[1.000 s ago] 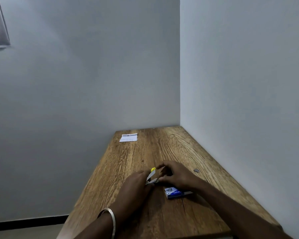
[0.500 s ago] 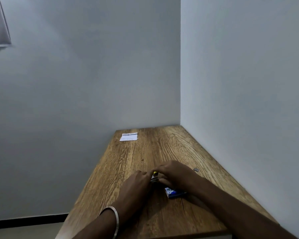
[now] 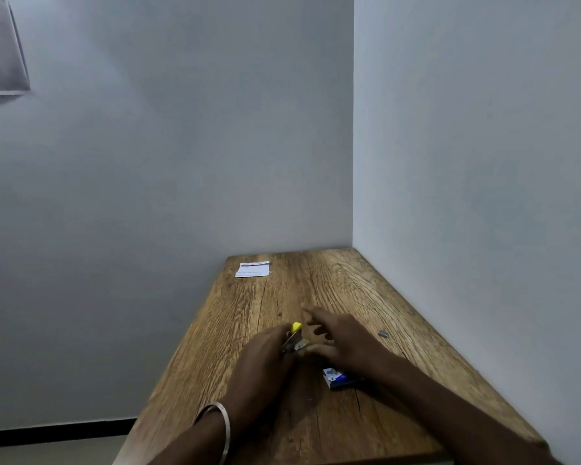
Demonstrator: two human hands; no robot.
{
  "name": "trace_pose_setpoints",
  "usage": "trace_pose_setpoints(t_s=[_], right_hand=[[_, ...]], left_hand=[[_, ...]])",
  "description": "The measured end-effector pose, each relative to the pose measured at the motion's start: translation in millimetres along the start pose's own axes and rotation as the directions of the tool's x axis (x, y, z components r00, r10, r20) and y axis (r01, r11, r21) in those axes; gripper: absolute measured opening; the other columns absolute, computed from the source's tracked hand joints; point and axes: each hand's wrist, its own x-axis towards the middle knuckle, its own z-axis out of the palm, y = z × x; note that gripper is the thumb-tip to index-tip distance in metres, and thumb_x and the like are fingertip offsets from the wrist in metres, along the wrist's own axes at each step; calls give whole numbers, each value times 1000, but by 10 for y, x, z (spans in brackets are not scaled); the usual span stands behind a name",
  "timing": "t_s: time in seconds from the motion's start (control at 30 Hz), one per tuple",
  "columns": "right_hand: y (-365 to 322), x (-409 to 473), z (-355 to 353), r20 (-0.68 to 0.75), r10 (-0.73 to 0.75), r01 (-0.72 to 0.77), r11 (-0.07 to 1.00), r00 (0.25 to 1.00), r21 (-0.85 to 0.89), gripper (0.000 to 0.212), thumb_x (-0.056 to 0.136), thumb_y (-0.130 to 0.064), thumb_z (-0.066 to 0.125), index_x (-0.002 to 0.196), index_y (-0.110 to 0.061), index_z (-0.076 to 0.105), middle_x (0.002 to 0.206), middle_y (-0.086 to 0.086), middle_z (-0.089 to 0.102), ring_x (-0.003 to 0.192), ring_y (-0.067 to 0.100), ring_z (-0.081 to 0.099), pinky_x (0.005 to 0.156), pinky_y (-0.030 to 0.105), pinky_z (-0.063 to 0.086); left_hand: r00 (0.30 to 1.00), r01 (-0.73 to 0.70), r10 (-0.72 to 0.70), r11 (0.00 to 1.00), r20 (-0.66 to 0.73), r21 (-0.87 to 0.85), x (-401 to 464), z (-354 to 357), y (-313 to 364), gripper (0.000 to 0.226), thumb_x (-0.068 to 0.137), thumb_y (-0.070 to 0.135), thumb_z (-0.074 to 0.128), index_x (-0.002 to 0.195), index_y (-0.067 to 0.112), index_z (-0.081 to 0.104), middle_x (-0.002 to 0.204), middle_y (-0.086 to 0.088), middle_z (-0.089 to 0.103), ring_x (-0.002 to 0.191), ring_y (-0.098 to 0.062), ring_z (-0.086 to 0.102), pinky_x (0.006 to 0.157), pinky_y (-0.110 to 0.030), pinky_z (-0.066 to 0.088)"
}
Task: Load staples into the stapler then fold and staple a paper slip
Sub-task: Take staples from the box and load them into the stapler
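One stapler (image 3: 295, 340), yellow-tipped, gripped by left hand (image 3: 265, 360) at table (image 3: 316, 427) middle, partly hidden. Right hand (image 3: 342, 344) released, fingers spread, blurred. One paper slip (image 3: 252, 269) far corner. One blue staple box (image 3: 337, 378) half covered.

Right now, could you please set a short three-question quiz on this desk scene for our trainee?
1. True or false: the paper slip lies at the far left end of the wooden table, away from both hands.
2. Which hand holds the stapler with the yellow tip? A) left hand B) right hand C) neither
3. Fill in: the blue staple box lies partly under the right ____.

Key
1. True.
2. A; the right hand's fingers are spread beside the stapler.
3. Wrist.
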Motion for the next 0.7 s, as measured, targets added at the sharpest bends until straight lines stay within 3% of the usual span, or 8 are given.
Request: trace_pose_setpoints(t_s=[0.07, 0.13, 0.2, 0.27, 0.4, 0.57, 0.63, 0.7], right_hand=[[-31, 1, 4, -102, 134, -117, 980, 986, 160, 74, 83, -32, 77, 148, -23, 42, 128, 4, 66, 108, 12, 66, 88, 24, 56], [-99, 7, -27, -148, 276, -220, 924, 950, 313, 54, 87, -34, 73, 135, -17, 56, 115, 0, 70, 96, 8, 69, 82, 25, 59], [-201, 19, -55, -52, 352, -287, 833, 935, 473, 39, 91, -35, 69, 122, -11, 65, 105, 3, 73, 85, 12, 74, 79, 34, 63], [-317, 31, -67, 72, 342, -320, 757, 937, 570, 34, 94, -35, 65, 117, -10, 69, 104, 5, 75, 87, 14, 75, 82, 39, 62], [-473, 69, -49, 150, 323, -341, 690, 935, 638, 30, 97, -37, 60, 110, -14, 73, 106, 3, 76, 99, 16, 72, 91, 41, 59], [-465, 74, -62, 134, 304, -324, 753, 943, 573, 26, 97, -33, 61, 118, -20, 70, 105, 2, 76, 100, 17, 71, 86, 39, 58], [-423, 75, -94, 134, 308, -329, 761, 942, 559, 25, 94, -26, 65, 118, -19, 70, 103, 3, 76, 95, 18, 73, 83, 39, 59], [-371, 80, -136, 101, 330, -335, 797, 938, 504, 25, 91, -23, 70, 115, -17, 72, 99, 3, 77, 88, 16, 74, 78, 35, 62]], left_hand=[[984, 143, -155, 980, -84, -136, 44, -23, 7, 38, 84, 25, 73, 118, 30, 59, 101, 15, 66, 82, 7, 57, 69, -12, 49], [947, 263, -300, 928, -114, -263, 93, -42, 29, 46, 77, 24, 80, 113, 37, 54, 93, 26, 58, 79, 13, 56, 62, -6, 46], [915, 328, -388, 875, -111, -355, 147, -46, 55, 48, 73, 25, 83, 108, 37, 52, 90, 26, 57, 82, 10, 58, 63, -9, 48], [879, 385, -467, 814, -98, -435, 202, -42, 82, 46, 72, 25, 83, 107, 31, 54, 94, 17, 62, 86, 1, 62, 69, -19, 53], [794, 498, -608, 643, 7, -582, 279, -54, 177, 39, 80, 19, 78, 113, 16, 58, 99, -4, 70, 80, -20, 71, 66, -40, 60], [778, 492, -598, 391, 191, -778, 280, -127, 346, 20, 98, 14, 51, 114, 6, 59, 102, -15, 72, 87, -30, 72, 66, -38, 61], [769, 499, -577, 270, 277, -823, 294, -168, 416, 27, 102, 17, 40, 109, 5, 63, 99, -15, 75, 88, -30, 72, 65, -33, 60], [746, 520, -547, 122, 380, -845, 329, -191, 468, 33, 100, 20, 37, 104, 6, 67, 94, -13, 77, 88, -29, 73, 73, -37, 61]])
